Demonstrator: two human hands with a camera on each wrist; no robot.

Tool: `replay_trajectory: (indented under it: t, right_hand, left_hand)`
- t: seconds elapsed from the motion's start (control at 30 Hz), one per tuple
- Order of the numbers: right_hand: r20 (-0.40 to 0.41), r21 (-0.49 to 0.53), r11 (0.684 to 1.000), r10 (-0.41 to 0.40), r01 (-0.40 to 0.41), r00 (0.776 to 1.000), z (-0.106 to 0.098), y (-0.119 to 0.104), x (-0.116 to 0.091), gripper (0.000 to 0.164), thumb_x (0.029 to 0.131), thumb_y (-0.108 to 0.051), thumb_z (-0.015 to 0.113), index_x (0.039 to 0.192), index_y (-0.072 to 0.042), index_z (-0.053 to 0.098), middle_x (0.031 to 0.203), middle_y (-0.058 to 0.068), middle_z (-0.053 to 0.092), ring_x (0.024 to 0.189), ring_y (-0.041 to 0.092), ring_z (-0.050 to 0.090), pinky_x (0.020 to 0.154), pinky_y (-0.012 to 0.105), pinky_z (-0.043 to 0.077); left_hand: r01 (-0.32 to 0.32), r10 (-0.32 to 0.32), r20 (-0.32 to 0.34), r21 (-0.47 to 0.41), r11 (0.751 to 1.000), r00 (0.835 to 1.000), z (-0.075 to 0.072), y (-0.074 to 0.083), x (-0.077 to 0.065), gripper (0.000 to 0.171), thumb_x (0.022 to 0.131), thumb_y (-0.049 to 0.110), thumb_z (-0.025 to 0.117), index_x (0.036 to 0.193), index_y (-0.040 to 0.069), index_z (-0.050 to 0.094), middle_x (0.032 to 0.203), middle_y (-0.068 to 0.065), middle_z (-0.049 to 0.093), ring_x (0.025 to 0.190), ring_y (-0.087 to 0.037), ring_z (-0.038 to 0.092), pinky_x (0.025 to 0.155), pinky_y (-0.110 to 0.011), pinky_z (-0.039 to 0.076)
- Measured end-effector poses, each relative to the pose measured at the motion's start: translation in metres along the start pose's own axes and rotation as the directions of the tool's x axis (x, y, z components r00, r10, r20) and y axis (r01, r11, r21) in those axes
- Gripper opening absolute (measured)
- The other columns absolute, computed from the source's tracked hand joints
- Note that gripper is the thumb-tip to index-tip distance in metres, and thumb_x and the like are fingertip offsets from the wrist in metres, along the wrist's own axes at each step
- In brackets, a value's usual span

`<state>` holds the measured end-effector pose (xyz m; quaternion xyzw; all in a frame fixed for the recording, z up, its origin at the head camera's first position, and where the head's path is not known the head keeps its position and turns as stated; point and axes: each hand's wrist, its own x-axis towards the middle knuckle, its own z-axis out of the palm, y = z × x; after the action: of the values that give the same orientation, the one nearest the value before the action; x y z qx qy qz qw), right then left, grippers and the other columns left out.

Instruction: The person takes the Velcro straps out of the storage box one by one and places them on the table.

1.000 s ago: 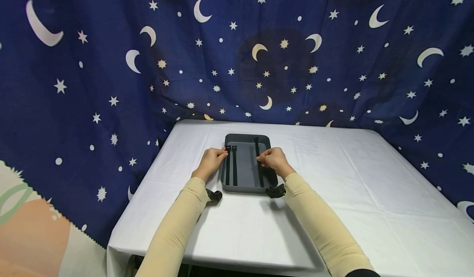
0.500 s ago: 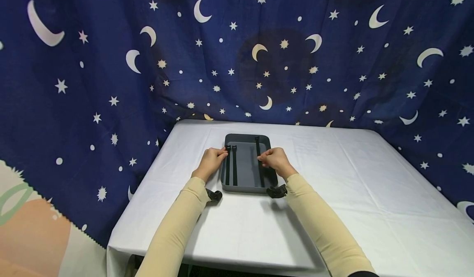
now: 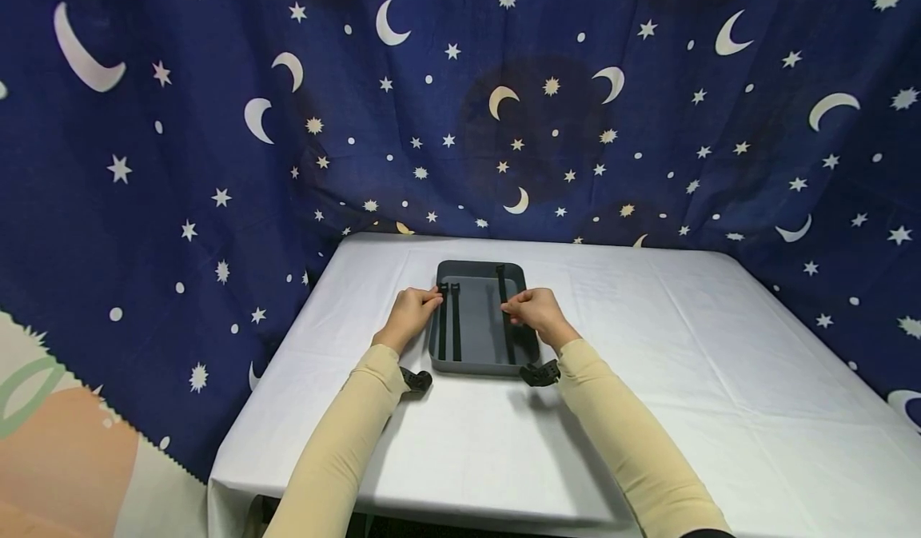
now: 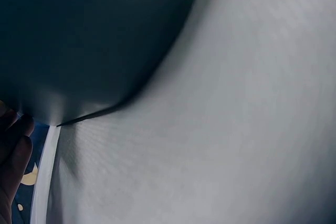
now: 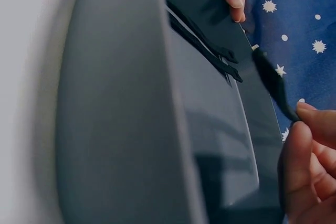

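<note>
A dark grey rectangular tray (image 3: 475,368) rests on the white table. Two black hook-and-loop cable ties (image 3: 456,326) lie side by side along its left part, heads toward the far end. My left hand (image 3: 412,312) grips the tray's left rim between thumb and fingers; in the left wrist view its fingers (image 4: 16,163) show at the edge, beside the tray wall (image 4: 89,40). Over the tray's right side, my right hand (image 3: 536,312) pinches a third black cable tie (image 3: 502,282) near its middle. The right wrist view shows that tie (image 5: 270,77) raised above the tray floor.
A white cloth (image 3: 683,378) covers the table around the tray. Behind it hangs a dark blue curtain (image 3: 460,162) with moons and stars. Black wrist cameras (image 3: 540,372) sit under both wrists, close to the tray's near corners.
My right hand has drifted very slightly to the right with the cable tie. The left hand, the tray and the two lying ties stay in place.
</note>
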<state>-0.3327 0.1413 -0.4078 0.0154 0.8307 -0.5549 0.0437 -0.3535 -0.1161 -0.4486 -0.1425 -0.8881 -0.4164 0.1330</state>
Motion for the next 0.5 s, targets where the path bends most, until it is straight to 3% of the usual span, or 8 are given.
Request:
replay_trajectory:
  t: [0.3,0.5]
  right_hand:
    - [0.014,0.031,1.0,0.004,-0.004,1.0,-0.0009,0.0003,0.0009,0.021,0.096,-0.009,0.067,0.106,0.01,0.068,0.094,0.005,0.071,0.064,0.005,0.063,0.084,0.039,0.062]
    - [0.014,0.051,0.999,-0.011,0.01,1.0,-0.0026,0.0014,0.0017,0.021,0.096,-0.007,0.066,0.106,0.011,0.067,0.092,0.005,0.07,0.065,0.006,0.062,0.078,0.034,0.062]
  left_hand:
    - [0.014,-0.014,0.008,-0.009,1.0,1.0,-0.0008,0.0006,-0.0015,0.024,0.098,0.014,0.065,0.114,-0.002,0.074,0.128,-0.015,0.067,0.122,-0.029,0.065,0.106,-0.042,0.052]
    - [0.019,-0.019,0.015,-0.009,1.0,1.0,-0.0014,0.0022,-0.0005,0.025,0.098,0.014,0.065,0.115,-0.002,0.073,0.128,-0.013,0.067,0.122,-0.028,0.065,0.106,-0.041,0.052]
